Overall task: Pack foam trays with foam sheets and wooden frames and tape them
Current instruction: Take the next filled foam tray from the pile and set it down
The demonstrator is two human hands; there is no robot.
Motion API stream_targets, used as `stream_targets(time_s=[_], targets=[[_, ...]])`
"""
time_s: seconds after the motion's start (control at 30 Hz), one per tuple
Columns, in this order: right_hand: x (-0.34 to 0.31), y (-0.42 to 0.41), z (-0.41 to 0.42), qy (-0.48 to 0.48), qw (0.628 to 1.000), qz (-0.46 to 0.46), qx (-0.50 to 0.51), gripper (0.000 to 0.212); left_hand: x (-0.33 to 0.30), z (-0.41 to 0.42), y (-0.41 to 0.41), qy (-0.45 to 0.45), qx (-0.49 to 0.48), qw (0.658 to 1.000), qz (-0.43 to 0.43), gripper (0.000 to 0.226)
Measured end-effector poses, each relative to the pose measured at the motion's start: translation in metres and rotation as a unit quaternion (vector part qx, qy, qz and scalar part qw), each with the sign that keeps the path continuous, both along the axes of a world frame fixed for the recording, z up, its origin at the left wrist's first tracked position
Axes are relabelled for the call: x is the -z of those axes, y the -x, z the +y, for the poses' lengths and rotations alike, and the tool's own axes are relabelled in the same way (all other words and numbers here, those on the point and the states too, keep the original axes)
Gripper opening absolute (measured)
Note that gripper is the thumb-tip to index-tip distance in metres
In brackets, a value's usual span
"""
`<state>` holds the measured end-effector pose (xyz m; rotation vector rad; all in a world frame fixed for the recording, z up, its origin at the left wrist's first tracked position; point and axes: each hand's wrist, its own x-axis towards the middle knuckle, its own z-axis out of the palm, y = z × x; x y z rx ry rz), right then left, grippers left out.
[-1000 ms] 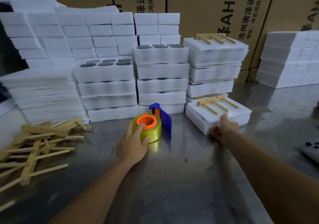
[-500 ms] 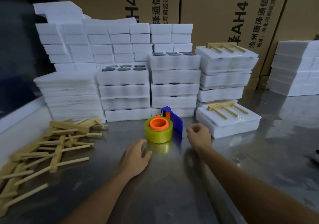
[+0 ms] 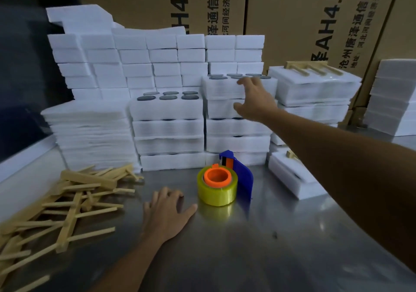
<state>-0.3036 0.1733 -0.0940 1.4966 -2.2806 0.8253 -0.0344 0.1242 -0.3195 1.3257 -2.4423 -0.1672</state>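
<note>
We observed the right hand, fingers spread, reaching the top foam tray of the stack behind the tape dispenser. The left hand lay flat on the metal table, just left of the dispenser; wooden frames lay farther left.

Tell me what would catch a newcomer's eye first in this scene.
Probably the yellow tape roll with its orange core, bright on the metal table at centre. Next, the right hand reaching open toward the top foam tray of the white stacks behind it.
</note>
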Motion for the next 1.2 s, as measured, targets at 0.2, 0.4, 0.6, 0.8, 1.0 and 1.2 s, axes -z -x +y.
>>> stream_targets(time_s=[0.2, 0.4, 0.6, 0.8, 1.0, 1.2], targets=[[-0.017, 0.018, -0.033, -0.058, 0.998, 0.02, 0.025, 0.078, 0.0, -0.017, 0.004, -0.011, 0.003, 1.0, 0.01, 0.047], [-0.027, 0.026, -0.051, -0.066, 0.996, 0.037, 0.057, 0.07, 0.0, -0.026, 0.01, -0.014, -0.015, 1.0, 0.001, 0.052], [-0.033, 0.024, -0.047, -0.03, 0.998, 0.03, 0.047, 0.054, -0.002, -0.025, 0.009, -0.034, -0.016, 0.999, 0.018, 0.051], [-0.04, 0.013, -0.015, 0.014, 0.999, 0.034, 0.007, 0.052, -0.01, -0.024, 0.004, -0.089, -0.007, 0.994, 0.061, 0.04], [-0.019, -0.014, 0.036, -0.004, 0.992, 0.09, -0.089, 0.048, -0.051, -0.019, -0.009, -0.337, 0.024, 0.898, 0.283, 0.024], [0.032, -0.06, 0.092, -0.057, 0.971, 0.115, -0.201, 0.041, -0.098, -0.013, -0.053, -0.534, -0.001, 0.695, 0.481, 0.059]])
